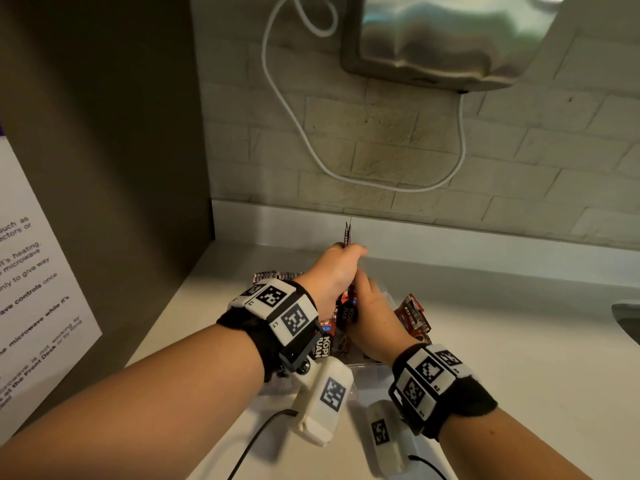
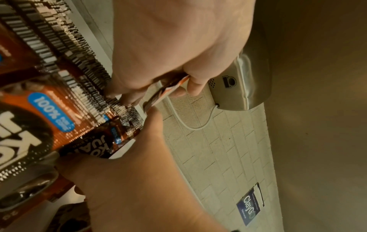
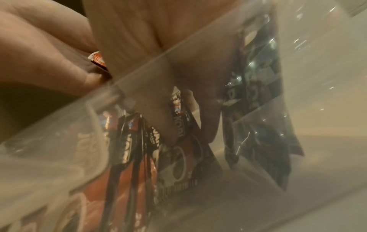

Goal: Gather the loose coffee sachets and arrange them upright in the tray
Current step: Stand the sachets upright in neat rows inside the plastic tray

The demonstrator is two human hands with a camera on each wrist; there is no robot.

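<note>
My left hand [image 1: 337, 268] [image 2: 178, 47] pinches a red-brown coffee sachet [image 1: 347, 233] [image 2: 166, 91] edge-on, upright over the clear plastic tray [image 1: 367, 367] [image 3: 139, 73]. My right hand [image 1: 372, 313] [image 2: 139, 180] [image 3: 139, 31] reaches down into the tray. Its fingers [image 3: 206, 119] sit among standing sachets [image 1: 349, 315] [image 3: 178, 125], with one sachet between them. More sachets [image 2: 49, 109] stand packed at the tray's left, and one [image 1: 414, 317] leans at its right end. The tray floor is hidden by both hands.
The tray sits on a white counter [image 1: 502, 341] below a brick-pattern wall. A steel hand dryer [image 1: 446, 36] with a looping white cable [image 1: 346, 174] hangs above. A dark panel with a printed notice [image 1: 34, 289] closes the left; a sink edge [image 1: 627, 317] shows at right.
</note>
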